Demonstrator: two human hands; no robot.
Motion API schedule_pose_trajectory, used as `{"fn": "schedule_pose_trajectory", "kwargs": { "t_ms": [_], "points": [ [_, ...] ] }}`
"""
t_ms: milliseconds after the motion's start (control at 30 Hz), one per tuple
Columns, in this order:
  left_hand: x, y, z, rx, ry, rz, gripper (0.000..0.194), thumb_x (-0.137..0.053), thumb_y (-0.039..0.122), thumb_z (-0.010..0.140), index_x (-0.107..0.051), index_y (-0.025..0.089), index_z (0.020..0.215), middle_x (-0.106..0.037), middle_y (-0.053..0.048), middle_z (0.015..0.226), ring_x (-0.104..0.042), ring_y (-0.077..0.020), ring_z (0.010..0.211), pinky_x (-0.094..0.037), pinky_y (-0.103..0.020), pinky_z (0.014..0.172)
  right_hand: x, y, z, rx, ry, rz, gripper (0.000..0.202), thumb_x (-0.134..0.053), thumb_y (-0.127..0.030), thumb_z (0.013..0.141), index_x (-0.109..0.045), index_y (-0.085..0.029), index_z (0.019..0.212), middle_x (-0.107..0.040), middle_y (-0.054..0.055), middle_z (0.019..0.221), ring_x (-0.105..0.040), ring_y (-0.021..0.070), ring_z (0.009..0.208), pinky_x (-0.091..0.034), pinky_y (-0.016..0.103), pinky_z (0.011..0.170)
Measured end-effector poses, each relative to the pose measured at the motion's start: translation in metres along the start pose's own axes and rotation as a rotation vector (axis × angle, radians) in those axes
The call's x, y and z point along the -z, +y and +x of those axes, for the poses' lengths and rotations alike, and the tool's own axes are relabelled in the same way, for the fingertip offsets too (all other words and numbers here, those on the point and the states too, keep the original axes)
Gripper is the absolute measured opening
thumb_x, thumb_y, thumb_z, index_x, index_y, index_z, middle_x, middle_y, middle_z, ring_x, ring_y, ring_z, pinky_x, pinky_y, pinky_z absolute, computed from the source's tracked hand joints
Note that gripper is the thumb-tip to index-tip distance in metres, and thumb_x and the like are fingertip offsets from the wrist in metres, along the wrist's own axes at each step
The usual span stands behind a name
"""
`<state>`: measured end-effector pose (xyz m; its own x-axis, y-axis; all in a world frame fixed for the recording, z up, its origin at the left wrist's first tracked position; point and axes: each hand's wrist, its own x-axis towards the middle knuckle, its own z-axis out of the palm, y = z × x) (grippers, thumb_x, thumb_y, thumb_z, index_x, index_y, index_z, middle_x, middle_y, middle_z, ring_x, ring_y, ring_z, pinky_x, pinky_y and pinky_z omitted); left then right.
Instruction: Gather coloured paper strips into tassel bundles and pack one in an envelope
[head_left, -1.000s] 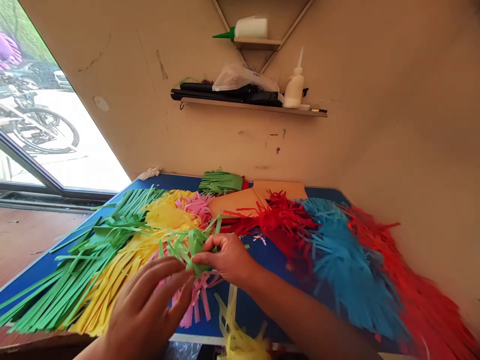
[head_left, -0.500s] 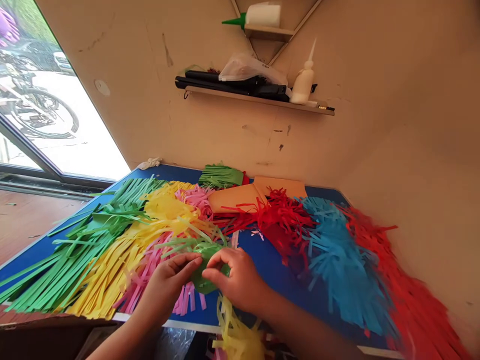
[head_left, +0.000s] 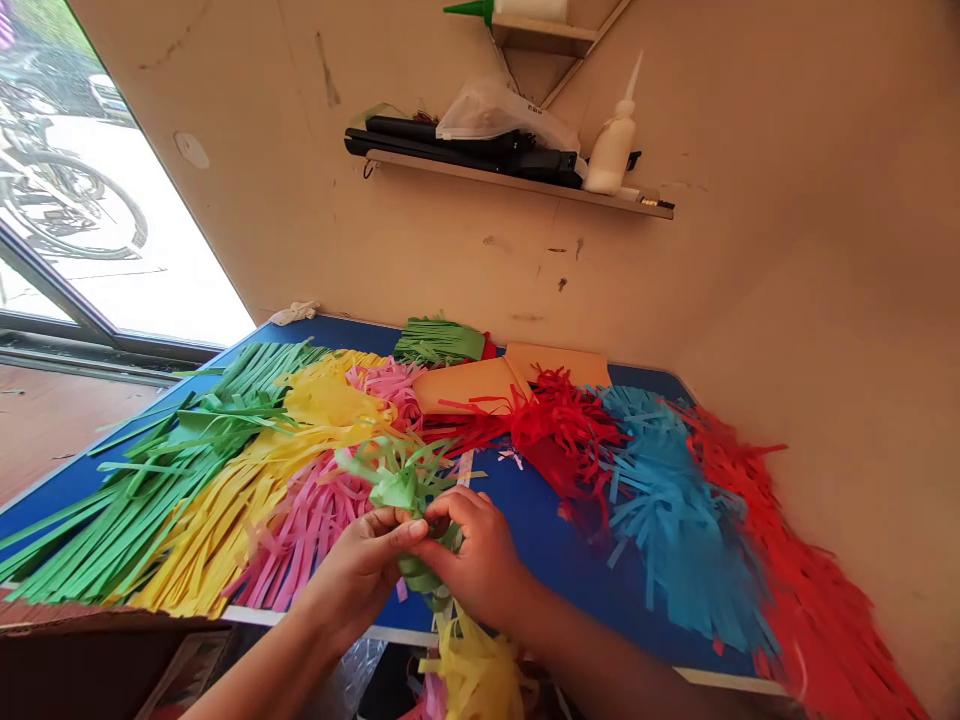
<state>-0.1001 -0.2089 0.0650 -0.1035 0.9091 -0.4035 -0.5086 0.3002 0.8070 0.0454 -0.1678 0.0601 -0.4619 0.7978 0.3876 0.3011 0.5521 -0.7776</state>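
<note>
Between both hands is a light green tissue paper tassel, its fringe fanned out above the fingers. My left hand pinches its gathered middle from the left. From the right, my right hand pinches the same spot, thumb and forefinger closed, fingertips touching the left hand's. Part of the green paper shows below the fingers. Under my right hand hangs a yellow tissue tassel, with a bit of pink beside it at the lower edge. How the tassels are joined is hidden.
Fringed paper in green, yellow, pink, blue and red covers much of the blue table. Orange paper lies at the back. A wall shelf holds a white glue bottle.
My fingertips have come together at the green tassel's middle. Its fringe now stands higher and more upright above them. The view has tilted down slightly.
</note>
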Motion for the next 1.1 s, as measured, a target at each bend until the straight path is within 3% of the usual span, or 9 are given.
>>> {"fn": "schedule_pose_trajectory", "kwargs": {
  "t_ms": [133, 333, 467, 633, 733, 1100],
  "points": [
    [-0.002, -0.006, 0.003, 0.004, -0.005, -0.035, 0.037, -0.093, 0.036, 0.047, -0.067, 0.015, 0.064, -0.064, 0.001, 0.062, -0.057, -0.0099, 0.058, -0.046, -0.020, 0.056, 0.005, 0.005, 0.000, 0.004, -0.004, 0.080, 0.014, -0.064, -0.031, 0.090, -0.068, -0.020, 0.082, -0.069, 0.001, 0.082, -0.063, 0.0150, 0.080, -0.043, 0.027, 0.074],
    [0.001, -0.010, 0.001, -0.043, 0.016, -0.021, 0.034, -0.092, 0.037, 0.050, -0.069, 0.018, 0.067, -0.066, 0.002, 0.061, -0.057, -0.0093, 0.056, -0.047, -0.020, 0.055, 0.015, 0.008, -0.001, -0.057, 0.024, 0.066, 0.014, -0.060, -0.023, 0.089, -0.067, -0.020, 0.078, -0.067, 0.001, 0.079, -0.062, 0.0146, 0.078, -0.044, 0.026, 0.073],
    [-0.001, -0.007, -0.001, -0.041, 0.055, 0.065, 0.035, -0.092, 0.040, 0.046, -0.073, 0.018, 0.066, -0.068, 0.000, 0.062, -0.059, -0.0125, 0.060, -0.049, -0.024, 0.059, 0.017, 0.006, -0.002, -0.076, 0.020, 0.105, 0.016, -0.055, -0.026, 0.091, -0.066, -0.019, 0.082, -0.067, 0.001, 0.081, -0.062, 0.0145, 0.079, -0.045, 0.026, 0.075],
    [-0.004, -0.008, 0.001, -0.179, 0.122, 0.222, 0.037, -0.090, 0.038, 0.041, -0.062, 0.017, 0.049, -0.054, 0.004, 0.046, -0.043, -0.0069, 0.046, -0.034, -0.020, 0.045, 0.016, 0.001, -0.005, -0.156, -0.011, 0.163, 0.016, -0.064, -0.035, 0.085, -0.066, -0.019, 0.089, -0.069, 0.002, 0.086, -0.063, 0.0152, 0.077, -0.048, 0.026, 0.072],
    [-0.006, -0.013, 0.002, -0.179, 0.086, 0.227, 0.042, -0.089, 0.041, 0.042, -0.055, 0.018, 0.050, -0.051, 0.006, 0.045, -0.042, -0.0070, 0.044, -0.033, -0.020, 0.044, 0.014, 0.000, -0.006, -0.219, -0.039, 0.225, 0.021, -0.070, -0.036, 0.079, -0.065, -0.019, 0.090, -0.069, 0.002, 0.087, -0.063, 0.0145, 0.074, -0.049, 0.025, 0.069],
    [-0.006, -0.018, 0.004, -0.244, 0.045, 0.414, 0.050, -0.087, 0.039, 0.048, -0.041, 0.021, 0.051, -0.042, 0.008, 0.047, -0.036, -0.0072, 0.046, -0.030, -0.019, 0.043, 0.011, 0.005, 0.000, -0.319, -0.036, 0.207, 0.013, -0.056, -0.027, 0.077, -0.060, -0.019, 0.068, -0.060, -0.001, 0.064, -0.054, 0.0126, 0.058, -0.041, 0.023, 0.055]
  ]
}}
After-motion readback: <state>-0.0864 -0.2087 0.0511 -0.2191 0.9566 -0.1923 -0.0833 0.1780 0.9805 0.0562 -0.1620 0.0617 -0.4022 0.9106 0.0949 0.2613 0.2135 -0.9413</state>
